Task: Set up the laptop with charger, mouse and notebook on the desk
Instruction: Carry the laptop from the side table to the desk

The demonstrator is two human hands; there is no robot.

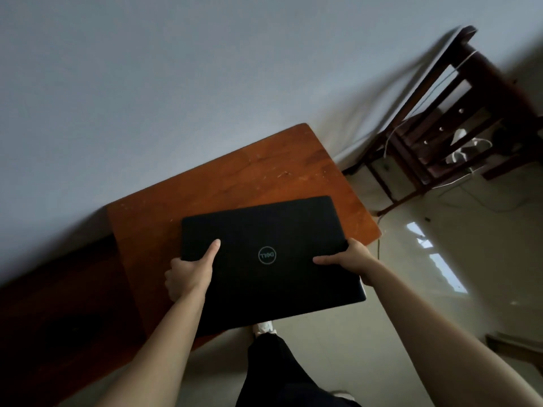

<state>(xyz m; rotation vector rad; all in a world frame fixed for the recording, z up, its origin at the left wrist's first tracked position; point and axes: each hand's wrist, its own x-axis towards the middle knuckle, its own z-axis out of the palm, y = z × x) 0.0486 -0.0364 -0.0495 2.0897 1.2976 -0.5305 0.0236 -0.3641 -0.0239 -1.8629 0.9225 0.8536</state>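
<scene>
A closed black laptop (pixel 264 230) with a round logo on its lid is held flat over the near edge of the orange-brown wooden desk (pixel 241 177). My left hand (pixel 189 271) grips its left edge, thumb lying on the lid. My right hand (pixel 349 258) grips its right edge, thumb on the lid too. The near part of the laptop sticks out past the desk edge above the floor. No charger, mouse or notebook shows on the desk.
A dark wooden chair (pixel 458 118) stands at the right by the wall, with white cables (pixel 467 148) draped on its seat and trailing to the glossy floor. A darker wooden surface (pixel 58 304) adjoins the desk on the left. My leg and shoe (pixel 264 329) are below the laptop.
</scene>
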